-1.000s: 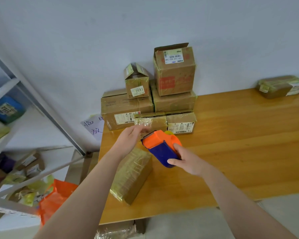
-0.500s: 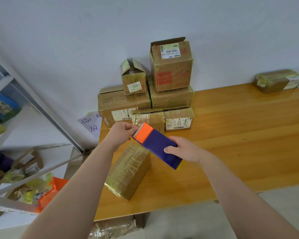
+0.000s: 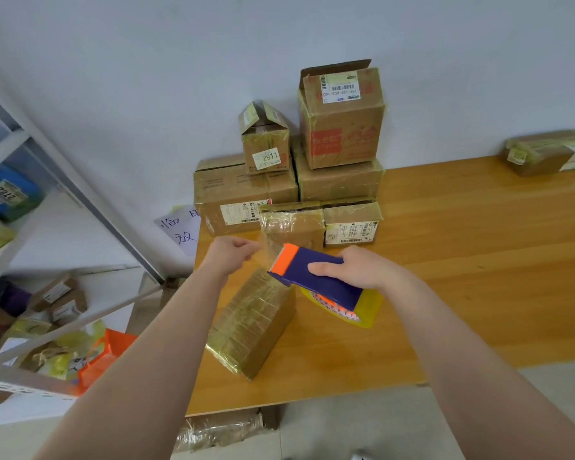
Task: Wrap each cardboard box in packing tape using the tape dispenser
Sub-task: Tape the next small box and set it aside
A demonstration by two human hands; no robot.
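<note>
My right hand (image 3: 359,267) grips a tape dispenser (image 3: 316,277) with a blue body and orange front, held above the wooden table (image 3: 462,260). A yellowish tape roll (image 3: 362,310) shows under it. My left hand (image 3: 233,254) pinches the clear tape end (image 3: 266,254) pulled out from the dispenser's orange front. Below both hands a tape-covered cardboard box (image 3: 253,323) lies on the table near its left edge.
A stack of cardboard boxes (image 3: 339,127) stands against the wall at the table's back. One wrapped box (image 3: 548,154) sits at the far right. A metal shelf (image 3: 30,227) with parcels stands left, with an orange bag (image 3: 103,356) below. A paper note (image 3: 180,230) hangs on the wall.
My right hand has turned the dispenser flatter and drawn it right, away from my left hand. A short length of tape now stretches between them.
</note>
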